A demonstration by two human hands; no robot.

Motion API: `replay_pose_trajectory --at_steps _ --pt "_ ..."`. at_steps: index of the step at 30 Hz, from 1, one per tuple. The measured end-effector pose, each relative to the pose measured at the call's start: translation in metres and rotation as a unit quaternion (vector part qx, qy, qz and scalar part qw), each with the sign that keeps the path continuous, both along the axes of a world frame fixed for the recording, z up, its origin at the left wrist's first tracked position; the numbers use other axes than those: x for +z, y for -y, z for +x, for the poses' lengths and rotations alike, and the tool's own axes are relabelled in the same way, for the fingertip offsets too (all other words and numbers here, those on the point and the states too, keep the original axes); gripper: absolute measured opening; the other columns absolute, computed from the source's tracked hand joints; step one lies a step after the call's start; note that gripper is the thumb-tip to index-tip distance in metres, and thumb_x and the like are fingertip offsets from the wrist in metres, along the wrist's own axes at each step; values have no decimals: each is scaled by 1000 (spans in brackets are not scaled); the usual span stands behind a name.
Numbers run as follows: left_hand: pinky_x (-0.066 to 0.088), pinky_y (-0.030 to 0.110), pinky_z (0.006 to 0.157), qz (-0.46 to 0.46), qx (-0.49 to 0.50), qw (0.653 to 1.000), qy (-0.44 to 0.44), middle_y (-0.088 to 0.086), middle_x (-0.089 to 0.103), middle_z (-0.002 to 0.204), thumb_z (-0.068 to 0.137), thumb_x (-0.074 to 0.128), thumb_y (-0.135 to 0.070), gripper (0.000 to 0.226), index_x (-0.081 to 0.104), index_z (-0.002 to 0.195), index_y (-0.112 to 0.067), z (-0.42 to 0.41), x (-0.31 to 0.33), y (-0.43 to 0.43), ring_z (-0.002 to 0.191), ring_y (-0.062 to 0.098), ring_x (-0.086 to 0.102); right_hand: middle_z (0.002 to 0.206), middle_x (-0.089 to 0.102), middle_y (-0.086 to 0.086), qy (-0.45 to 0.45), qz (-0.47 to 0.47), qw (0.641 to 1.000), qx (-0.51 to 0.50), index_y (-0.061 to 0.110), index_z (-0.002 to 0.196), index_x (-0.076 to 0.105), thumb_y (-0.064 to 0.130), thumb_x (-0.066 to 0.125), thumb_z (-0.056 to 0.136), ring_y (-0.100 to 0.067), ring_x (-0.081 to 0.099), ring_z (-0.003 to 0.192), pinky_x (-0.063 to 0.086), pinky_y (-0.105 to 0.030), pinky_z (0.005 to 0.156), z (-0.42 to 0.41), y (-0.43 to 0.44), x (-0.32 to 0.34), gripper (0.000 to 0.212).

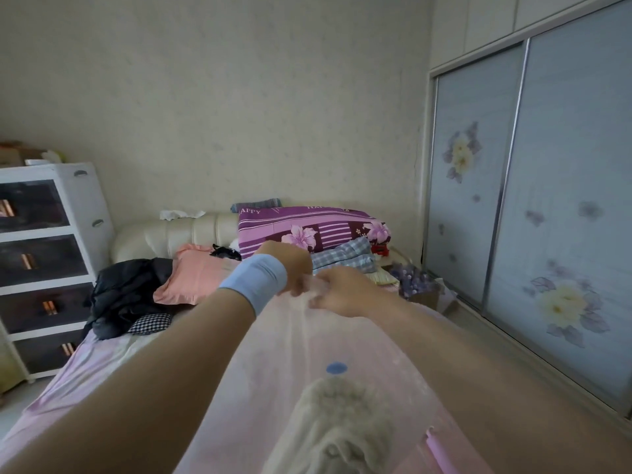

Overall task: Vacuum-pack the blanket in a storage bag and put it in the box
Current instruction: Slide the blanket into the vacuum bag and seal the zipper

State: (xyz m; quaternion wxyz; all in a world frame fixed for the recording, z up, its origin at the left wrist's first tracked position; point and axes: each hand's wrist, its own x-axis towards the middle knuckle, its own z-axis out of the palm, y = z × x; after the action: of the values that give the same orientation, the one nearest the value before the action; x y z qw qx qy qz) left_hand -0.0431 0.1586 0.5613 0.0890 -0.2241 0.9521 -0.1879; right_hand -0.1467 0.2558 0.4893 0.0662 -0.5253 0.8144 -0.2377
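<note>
**While both hands (pixel 290 268) clutch its far end, the storage bag (pixel 273 371) lies stretched over the bed (pixel 102 357)**

As the two bare arms reach forward side by side, the left hand, with a pale blue wristband (pixel 254 280) on its wrist, curls its fingers around a bunched-up piece of the translucent bag's far edge. The right hand (pixel 342 292) grasps the same gathered plastic just beside it, and the two hands touch or nearly touch. From that grip the bag runs back toward the person, spread between the forearms over the pink sheet. A round blue valve (pixel 337 368) sits on its upper face. The blanket (pixel 342 422), cream and fluffy, shows through the plastic at the near end, below the valve. A pink strip (pixel 441 449) shows at the bag's near right edge.

Farther up the bed lie a dark jacket (pixel 126 292), a pink pillow (pixel 195 278), a plaid cloth (pixel 345 256) and a purple floral quilt (pixel 307 227) against the padded headboard. A white drawer unit (pixel 44 261) stands to the left, and sliding wardrobe doors (pixel 547 200) with flower prints fill the right.
</note>
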Motion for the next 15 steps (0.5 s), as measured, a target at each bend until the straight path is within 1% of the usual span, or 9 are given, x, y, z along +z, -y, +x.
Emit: replay_pose_trajectory --at_steps 1,3,5,7,8,11,12,13,15 --pt "50 28 69 -20 -16 999 -29 -8 69 85 84 65 -38 13 70 90 -27 0 -1 1 72 15 62 87 73 11 9 -21 1000 5 25 86 74 33 69 81 -16 68 90 56 -42 86 5 8 1 11" --pt "47 26 70 -18 -26 994 -109 -13 66 93 78 70 -50 24 67 99 -37 13 6 17 80 14 58 78 74 9 9 -23 1000 5 22 76 73 24 66 86 -13 70 79 57 -38 80 3 19 2 12" --pt "49 28 84 59 12 984 -165 -22 64 110 66 78 -57 56 57 116 -46 41 12 55 96 12 60 78 75 9 46 -18 999 -1 23 78 71 22 66 91 -9 72 74 57 -33 76 -3 21 -5 15" --pt "48 37 98 166 79 971 -154 -25 60 114 53 81 -63 88 43 131 -47 74 0 94 108 14 60 77 76 8 76 -38 996 -8 23 78 72 21 67 93 -10 73 72 60 -34 78 -7 23 -12 15" --pt "48 40 99 221 103 957 -155 -25 64 109 55 82 -61 87 45 131 -44 86 -14 110 105 13 62 77 76 7 89 -48 995 -11 21 79 73 19 66 93 -12 74 72 60 -36 80 -9 25 -14 15" --pt "55 32 85 340 113 899 -254 -13 75 82 80 75 -29 12 72 92 -27 101 -54 124 80 13 72 76 76 8 106 -41 993 -22 18 80 77 19 68 90 -12 73 74 60 -36 79 -13 32 -14 13" --pt "55 30 75 356 113 878 -298 -7 75 80 86 70 -19 3 72 84 -21 101 -59 122 75 16 73 74 75 8 101 -29 994 -21 16 77 76 21 69 88 -13 72 74 59 -34 77 -12 33 -12 14" --pt "54 31 68 371 112 863 -323 -2 76 80 88 66 -12 9 72 82 -16 98 -61 120 72 18 74 74 73 8 94 -22 995 -21 13 76 73 24 71 86 -15 70 75 56 -32 74 -10 35 -9 15" --pt "53 33 63 381 100 864 -313 0 76 81 90 64 -7 10 71 84 -11 90 -54 110 68 18 74 84 69 4 97 -46 994 -11 12 88 69 29 75 84 -18 66 80 50 -32 72 -3 40 -4 19"
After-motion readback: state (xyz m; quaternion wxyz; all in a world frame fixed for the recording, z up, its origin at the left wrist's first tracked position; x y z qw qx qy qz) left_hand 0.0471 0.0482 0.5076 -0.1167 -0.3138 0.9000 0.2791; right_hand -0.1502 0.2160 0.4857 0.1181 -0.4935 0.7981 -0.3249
